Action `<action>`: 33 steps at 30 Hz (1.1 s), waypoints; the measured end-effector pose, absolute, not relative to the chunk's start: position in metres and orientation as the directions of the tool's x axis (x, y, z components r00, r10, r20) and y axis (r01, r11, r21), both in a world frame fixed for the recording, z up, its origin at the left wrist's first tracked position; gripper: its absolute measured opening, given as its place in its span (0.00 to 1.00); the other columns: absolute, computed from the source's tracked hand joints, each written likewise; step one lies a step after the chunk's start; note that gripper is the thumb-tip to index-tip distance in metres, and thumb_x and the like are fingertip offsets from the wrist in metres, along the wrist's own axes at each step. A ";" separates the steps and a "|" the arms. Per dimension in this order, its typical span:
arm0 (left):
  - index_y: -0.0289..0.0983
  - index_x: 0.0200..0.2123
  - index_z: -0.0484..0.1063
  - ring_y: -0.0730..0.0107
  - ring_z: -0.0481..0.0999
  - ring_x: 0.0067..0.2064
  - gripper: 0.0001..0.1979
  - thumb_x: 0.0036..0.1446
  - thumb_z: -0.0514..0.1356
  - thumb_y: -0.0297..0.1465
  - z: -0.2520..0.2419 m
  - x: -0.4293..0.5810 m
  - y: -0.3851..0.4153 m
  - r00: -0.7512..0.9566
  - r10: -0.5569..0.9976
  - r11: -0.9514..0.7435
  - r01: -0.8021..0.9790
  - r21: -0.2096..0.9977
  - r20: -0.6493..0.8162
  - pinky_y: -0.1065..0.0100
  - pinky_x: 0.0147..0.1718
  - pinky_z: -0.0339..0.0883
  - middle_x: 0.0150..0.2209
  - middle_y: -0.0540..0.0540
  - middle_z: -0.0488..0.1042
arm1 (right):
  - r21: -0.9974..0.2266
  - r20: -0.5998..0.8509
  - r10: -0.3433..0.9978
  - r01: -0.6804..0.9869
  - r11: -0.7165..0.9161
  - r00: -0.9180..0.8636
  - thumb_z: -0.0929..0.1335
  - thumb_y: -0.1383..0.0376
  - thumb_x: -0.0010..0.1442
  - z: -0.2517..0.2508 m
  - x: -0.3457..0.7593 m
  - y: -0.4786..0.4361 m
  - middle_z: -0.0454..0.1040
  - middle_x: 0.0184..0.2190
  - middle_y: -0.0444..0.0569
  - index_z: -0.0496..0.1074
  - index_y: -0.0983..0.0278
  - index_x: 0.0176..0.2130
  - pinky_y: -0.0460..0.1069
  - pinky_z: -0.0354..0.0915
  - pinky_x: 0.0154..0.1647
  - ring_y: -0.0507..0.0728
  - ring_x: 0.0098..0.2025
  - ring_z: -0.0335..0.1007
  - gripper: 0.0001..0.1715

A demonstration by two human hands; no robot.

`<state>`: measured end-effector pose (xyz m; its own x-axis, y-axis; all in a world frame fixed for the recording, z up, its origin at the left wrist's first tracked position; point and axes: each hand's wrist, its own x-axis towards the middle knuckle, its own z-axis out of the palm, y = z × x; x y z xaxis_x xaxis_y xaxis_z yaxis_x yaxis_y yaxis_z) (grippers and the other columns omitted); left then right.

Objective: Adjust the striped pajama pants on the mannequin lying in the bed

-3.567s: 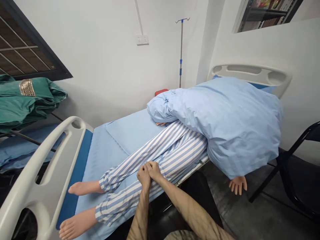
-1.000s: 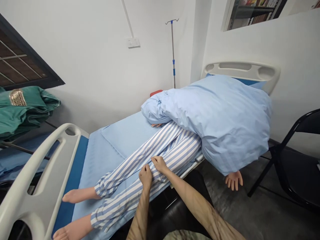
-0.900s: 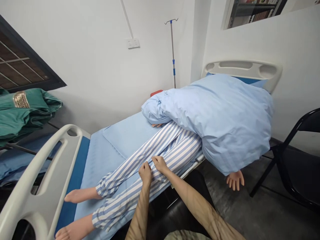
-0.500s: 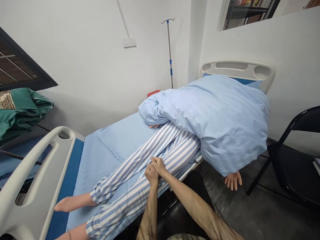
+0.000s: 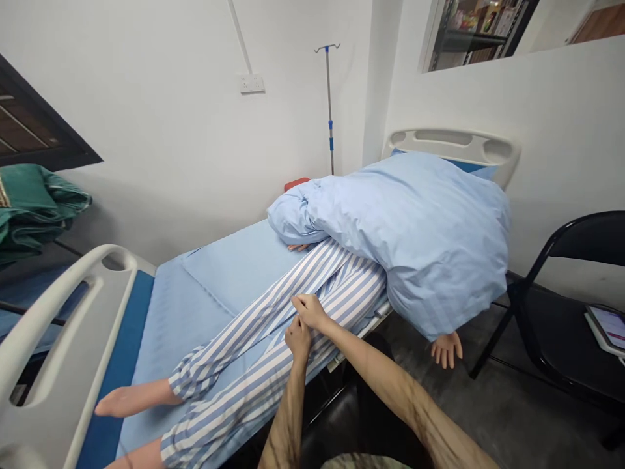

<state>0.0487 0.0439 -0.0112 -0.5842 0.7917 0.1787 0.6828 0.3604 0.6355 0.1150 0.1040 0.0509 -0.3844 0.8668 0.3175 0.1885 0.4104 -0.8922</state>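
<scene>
My left hand (image 5: 297, 339) is closed in a fist over the near leg of a manikin in blue-and-white striped trousers (image 5: 234, 371). Just above and touching it, my right hand (image 5: 311, 310) is also closed, its fingers curled inward. Whatever either palm holds, if anything, is hidden. The manikin lies on a bed with a light blue sheet (image 5: 209, 286), its bare foot (image 5: 129, 398) toward the footboard. A pale blue quilt (image 5: 405, 228) covers its upper body. One manikin hand (image 5: 446, 350) hangs out beyond the near bed edge.
A grey-white footboard (image 5: 63, 345) stands at left, a headboard (image 5: 454, 140) at the far end. Behind the bed rise an IV pole (image 5: 330, 104) and a red object (image 5: 295, 184). To the right is a black folding chair (image 5: 551, 326) bearing a phone-like device (image 5: 608, 326). Green cloth (image 5: 39, 202) hangs at left.
My right hand has shifted slightly up off the left one, and the fists overlap less. The view has turned a little to the right, showing more of the device on the chair.
</scene>
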 end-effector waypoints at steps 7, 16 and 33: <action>0.37 0.21 0.65 0.71 0.64 0.26 0.16 0.62 0.49 0.30 -0.005 0.052 0.045 -0.601 0.791 0.397 0.644 0.654 0.112 0.68 0.29 0.47 0.24 0.45 0.72 | -0.788 0.208 0.902 0.482 0.383 -0.378 0.60 0.61 0.64 0.016 0.127 0.101 0.63 0.16 0.42 0.64 0.64 0.19 0.46 0.45 0.27 0.49 0.22 0.56 0.23; 0.38 0.16 0.58 0.74 0.60 0.24 0.18 0.58 0.48 0.35 0.009 0.056 0.051 -0.677 0.731 0.314 0.444 0.839 0.084 0.70 0.27 0.51 0.17 0.51 0.62 | -0.826 0.251 0.910 0.417 0.379 -0.329 0.59 0.60 0.65 0.006 0.128 0.104 0.64 0.16 0.44 0.62 0.64 0.19 0.47 0.46 0.27 0.49 0.22 0.57 0.25; 0.38 0.19 0.61 0.74 0.61 0.24 0.16 0.59 0.49 0.33 -0.009 0.075 0.073 -0.686 0.714 0.299 0.478 0.826 0.138 0.71 0.27 0.51 0.19 0.50 0.65 | -0.970 0.200 0.952 0.090 0.226 -0.232 0.58 0.53 0.63 -0.016 0.123 0.115 0.55 0.16 0.41 0.53 0.62 0.19 0.47 0.49 0.24 0.50 0.23 0.52 0.26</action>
